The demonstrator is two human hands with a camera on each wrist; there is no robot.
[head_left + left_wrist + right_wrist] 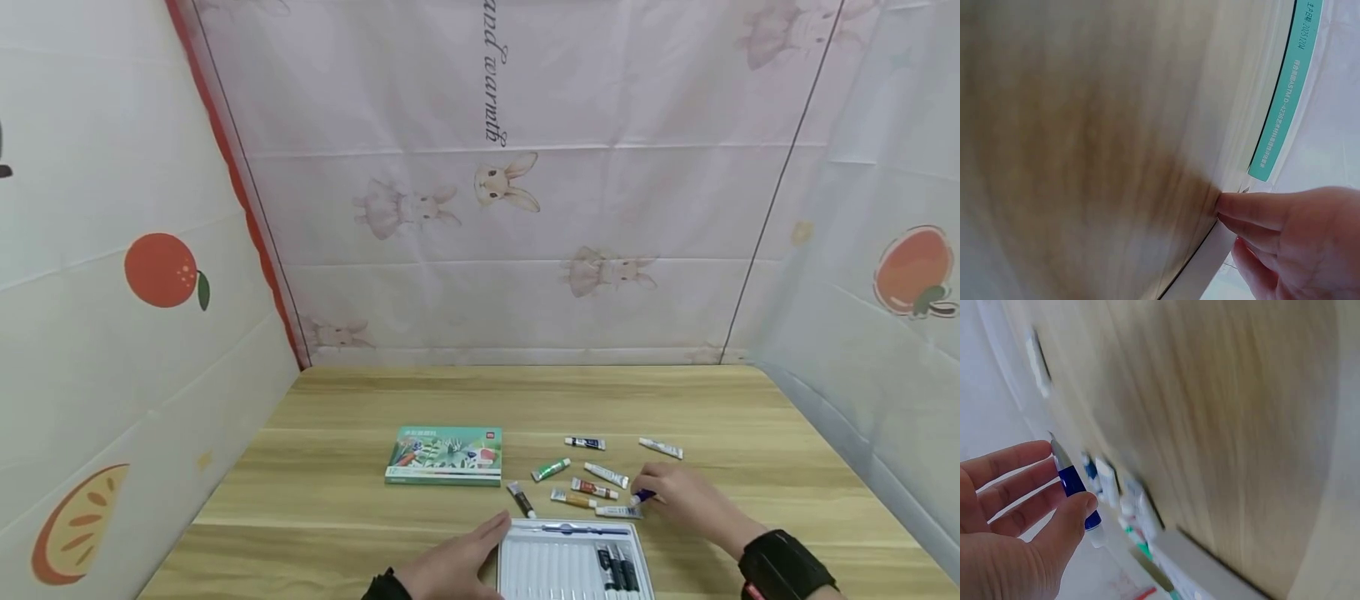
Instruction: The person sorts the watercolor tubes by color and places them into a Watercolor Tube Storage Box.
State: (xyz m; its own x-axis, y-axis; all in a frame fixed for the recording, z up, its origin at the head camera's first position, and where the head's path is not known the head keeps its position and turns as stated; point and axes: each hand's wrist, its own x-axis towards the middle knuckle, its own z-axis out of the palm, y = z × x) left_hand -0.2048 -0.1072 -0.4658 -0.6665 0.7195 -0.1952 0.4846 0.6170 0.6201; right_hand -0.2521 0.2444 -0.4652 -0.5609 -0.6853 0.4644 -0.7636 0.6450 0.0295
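My right hand (686,498) pinches a dark blue paint tube (1072,481) between thumb and fingers, its white cap pointing away from the palm. Around it on the table lie several paint tubes, among them a green one (551,470), a red-brown one (595,488), an ochre one (573,499) and a white one (618,512) right beside the fingers. My left hand (457,560) rests against the left side of a white slotted tray (551,567), fingers fairly straight at its upper corner. Several black-labelled tubes (617,571) sit in its right slots, and a slim brush (577,529) lies along its far end.
A green illustrated box (444,457) lies behind the tray, to the left. A black tube (521,500) is between box and tray. Farther back are a navy tube (585,443) and a pale tube (661,448). Printed cloth walls (465,317) surround the wooden table (300,500).
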